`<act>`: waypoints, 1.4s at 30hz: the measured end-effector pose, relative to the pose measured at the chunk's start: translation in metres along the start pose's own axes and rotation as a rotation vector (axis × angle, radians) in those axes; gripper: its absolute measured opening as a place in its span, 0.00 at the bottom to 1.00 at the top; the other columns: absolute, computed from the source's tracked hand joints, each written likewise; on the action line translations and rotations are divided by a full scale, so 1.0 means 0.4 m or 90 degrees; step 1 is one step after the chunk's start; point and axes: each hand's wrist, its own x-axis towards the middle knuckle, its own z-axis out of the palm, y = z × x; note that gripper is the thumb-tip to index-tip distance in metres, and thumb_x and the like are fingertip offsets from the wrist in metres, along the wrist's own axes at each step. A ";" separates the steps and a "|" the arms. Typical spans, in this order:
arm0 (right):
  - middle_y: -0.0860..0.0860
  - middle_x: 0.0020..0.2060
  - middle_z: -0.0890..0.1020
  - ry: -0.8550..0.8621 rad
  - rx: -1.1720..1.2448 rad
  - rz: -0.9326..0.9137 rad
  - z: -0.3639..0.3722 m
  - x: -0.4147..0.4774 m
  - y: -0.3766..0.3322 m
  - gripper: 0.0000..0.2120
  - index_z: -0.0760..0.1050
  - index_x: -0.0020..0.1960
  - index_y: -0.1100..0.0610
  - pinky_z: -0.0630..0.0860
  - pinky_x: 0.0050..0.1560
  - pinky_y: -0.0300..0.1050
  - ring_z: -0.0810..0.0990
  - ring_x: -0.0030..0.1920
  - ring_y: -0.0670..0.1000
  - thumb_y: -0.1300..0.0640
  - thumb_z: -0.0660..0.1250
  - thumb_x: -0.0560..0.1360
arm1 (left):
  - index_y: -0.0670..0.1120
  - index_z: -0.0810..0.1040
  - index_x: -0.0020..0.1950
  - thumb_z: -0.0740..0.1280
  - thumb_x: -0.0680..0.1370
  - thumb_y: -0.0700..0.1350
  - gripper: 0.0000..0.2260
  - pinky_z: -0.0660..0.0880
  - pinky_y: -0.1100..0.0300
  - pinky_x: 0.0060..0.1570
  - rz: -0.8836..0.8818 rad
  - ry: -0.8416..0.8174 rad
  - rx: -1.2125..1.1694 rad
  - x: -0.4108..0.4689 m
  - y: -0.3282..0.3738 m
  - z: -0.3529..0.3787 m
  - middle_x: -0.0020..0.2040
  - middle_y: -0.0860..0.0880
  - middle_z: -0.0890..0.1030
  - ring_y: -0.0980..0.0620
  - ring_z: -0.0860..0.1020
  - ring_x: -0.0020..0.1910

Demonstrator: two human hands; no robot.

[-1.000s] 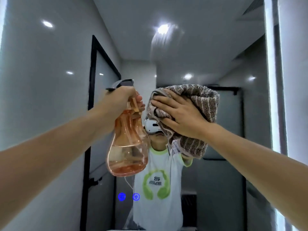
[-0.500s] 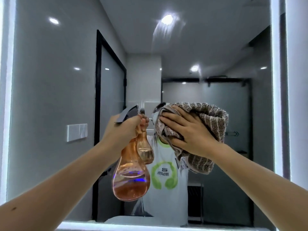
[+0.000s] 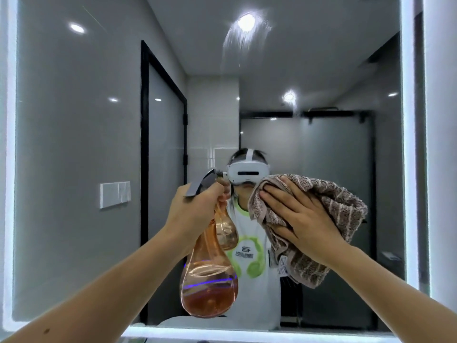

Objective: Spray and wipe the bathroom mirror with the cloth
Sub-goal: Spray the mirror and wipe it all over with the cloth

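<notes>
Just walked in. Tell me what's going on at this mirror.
A person is cleaning the bathroom mirror. The left hand grips an orange spray bottle by the neck, nozzle aimed at the glass. The right hand presses a brown striped cloth flat on the mirror. Streaks of wet spray show higher up, not wiped yet.

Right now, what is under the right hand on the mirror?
The right hand lies flat on a brown striped cloth, pressing it toward the mirror. The glass behind the cloth is covered, so its wetness or streaks cannot be seen.
</notes>
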 end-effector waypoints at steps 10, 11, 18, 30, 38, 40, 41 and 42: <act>0.44 0.72 0.62 0.070 0.018 0.106 -0.045 0.128 0.013 0.29 0.55 0.72 0.48 0.63 0.66 0.53 0.48 0.73 0.48 0.43 0.52 0.72 | 0.44 0.80 0.36 0.67 0.69 0.46 0.06 0.74 0.39 0.55 -0.043 -0.020 -0.073 0.092 0.089 -0.038 0.38 0.43 0.81 0.43 0.78 0.41; 0.44 0.72 0.62 0.082 0.020 0.106 -0.052 0.145 0.013 0.29 0.56 0.72 0.49 0.63 0.66 0.54 0.48 0.73 0.48 0.43 0.51 0.72 | 0.44 0.80 0.34 0.67 0.69 0.45 0.07 0.74 0.40 0.55 -0.042 -0.030 -0.060 0.097 0.095 -0.041 0.39 0.42 0.81 0.42 0.79 0.42; 0.43 0.75 0.49 0.123 0.069 0.236 -0.156 0.374 0.044 0.28 0.46 0.74 0.48 0.49 0.72 0.51 0.40 0.74 0.47 0.46 0.54 0.78 | 0.42 0.78 0.38 0.64 0.73 0.42 0.07 0.79 0.56 0.40 0.032 -0.078 -0.053 0.180 0.206 -0.065 0.36 0.46 0.81 0.52 0.81 0.32; 0.46 0.76 0.48 0.162 0.054 0.303 -0.247 0.609 0.098 0.30 0.44 0.75 0.51 0.47 0.73 0.54 0.43 0.75 0.51 0.45 0.53 0.78 | 0.41 0.75 0.37 0.64 0.72 0.40 0.05 0.78 0.62 0.28 0.105 -0.065 -0.110 0.317 0.343 -0.052 0.31 0.47 0.78 0.52 0.78 0.29; 0.47 0.75 0.52 0.125 0.023 0.201 -0.295 0.686 0.116 0.30 0.48 0.75 0.50 0.49 0.73 0.54 0.46 0.75 0.52 0.45 0.56 0.77 | 0.43 0.75 0.39 0.63 0.74 0.44 0.06 0.81 0.61 0.33 0.117 -0.074 -0.108 0.342 0.373 -0.068 0.33 0.48 0.78 0.52 0.78 0.33; 0.46 0.75 0.52 0.100 0.014 0.135 -0.288 0.691 0.090 0.30 0.49 0.75 0.49 0.49 0.72 0.53 0.47 0.75 0.51 0.46 0.57 0.77 | 0.44 0.75 0.37 0.63 0.74 0.44 0.07 0.80 0.61 0.38 0.114 -0.070 -0.140 0.341 0.366 -0.095 0.33 0.49 0.78 0.52 0.78 0.35; 0.45 0.75 0.53 0.090 0.015 0.103 -0.282 0.692 0.073 0.30 0.50 0.74 0.49 0.50 0.73 0.52 0.47 0.75 0.50 0.46 0.57 0.77 | 0.44 0.74 0.37 0.62 0.74 0.44 0.07 0.79 0.62 0.38 0.111 -0.074 -0.156 0.338 0.359 -0.110 0.33 0.49 0.77 0.52 0.78 0.35; 0.45 0.75 0.53 0.077 0.014 0.079 -0.272 0.689 0.055 0.30 0.51 0.74 0.49 0.50 0.73 0.52 0.47 0.75 0.50 0.47 0.58 0.76 | 0.44 0.74 0.37 0.61 0.75 0.44 0.07 0.79 0.63 0.36 0.106 -0.076 -0.161 0.331 0.347 -0.125 0.33 0.49 0.77 0.52 0.77 0.35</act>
